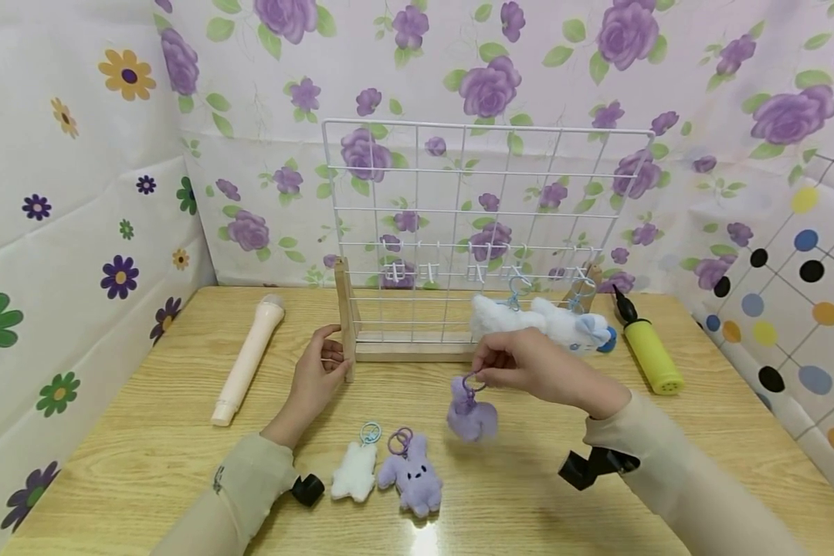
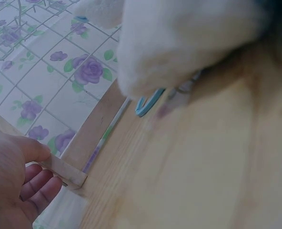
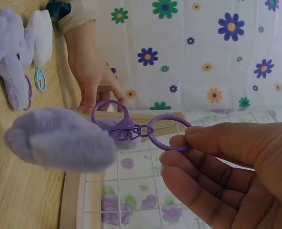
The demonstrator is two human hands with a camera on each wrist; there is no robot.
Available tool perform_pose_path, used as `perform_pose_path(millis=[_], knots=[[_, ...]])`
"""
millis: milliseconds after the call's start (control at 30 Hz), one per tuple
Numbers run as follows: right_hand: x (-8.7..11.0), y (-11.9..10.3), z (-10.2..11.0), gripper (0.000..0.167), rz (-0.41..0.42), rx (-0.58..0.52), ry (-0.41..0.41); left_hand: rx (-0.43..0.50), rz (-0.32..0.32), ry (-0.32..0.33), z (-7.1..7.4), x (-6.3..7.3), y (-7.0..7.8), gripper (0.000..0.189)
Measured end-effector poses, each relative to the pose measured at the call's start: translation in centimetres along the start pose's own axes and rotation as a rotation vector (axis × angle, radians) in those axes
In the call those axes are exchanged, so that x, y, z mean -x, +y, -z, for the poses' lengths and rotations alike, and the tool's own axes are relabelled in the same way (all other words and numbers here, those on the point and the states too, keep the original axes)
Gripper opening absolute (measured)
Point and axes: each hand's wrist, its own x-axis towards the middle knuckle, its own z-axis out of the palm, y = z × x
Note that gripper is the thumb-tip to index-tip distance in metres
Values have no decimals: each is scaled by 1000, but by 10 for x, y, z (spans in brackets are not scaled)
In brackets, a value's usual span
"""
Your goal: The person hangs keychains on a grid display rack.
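My right hand (image 1: 528, 363) pinches the purple ring (image 3: 169, 132) of a plush keychain between thumb and fingers. The lilac plush (image 1: 471, 417) dangles from it above the table, in front of the rack. At the rack's left end, my left hand (image 1: 317, 371) holds the wooden foot (image 2: 65, 169) between thumb and fingers. The white wire grid rack (image 1: 417, 208) stands upright with several hooks in a row. Two white plush keychains (image 1: 570, 324) hang at its right side by blue rings. On the table lie another lilac plush keychain (image 1: 417, 479) and a small white one (image 1: 354, 471).
A pale microphone-shaped cylinder (image 1: 248, 359) lies on the left of the wooden table (image 1: 146, 463). To the right is a yellow hand pump (image 1: 649, 351) with a black nozzle. Flowered cloth (image 1: 250, 154) walls the table at the back and sides.
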Motion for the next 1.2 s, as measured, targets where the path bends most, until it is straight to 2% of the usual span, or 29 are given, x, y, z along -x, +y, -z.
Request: perform_pose_path(millis=[200, 433, 733, 1100, 1200], knots=[[-6, -5, 8, 5, 7, 30, 27, -13, -16, -2, 0, 0, -2, 61], [-13, -14, 25, 4, -46, 127, 70, -17, -19, -3, 1, 0, -2, 60], [-25, -13, 41, 6, -45, 145, 130, -17, -20, 4, 0, 0, -3, 62], [-37, -6, 52, 6, -67, 139, 218, -10, -20, 2, 1, -1, -2, 61], [-39, -4, 55, 7, -93, 151, 241, -14, -16, -1, 0, -1, -2, 60]])
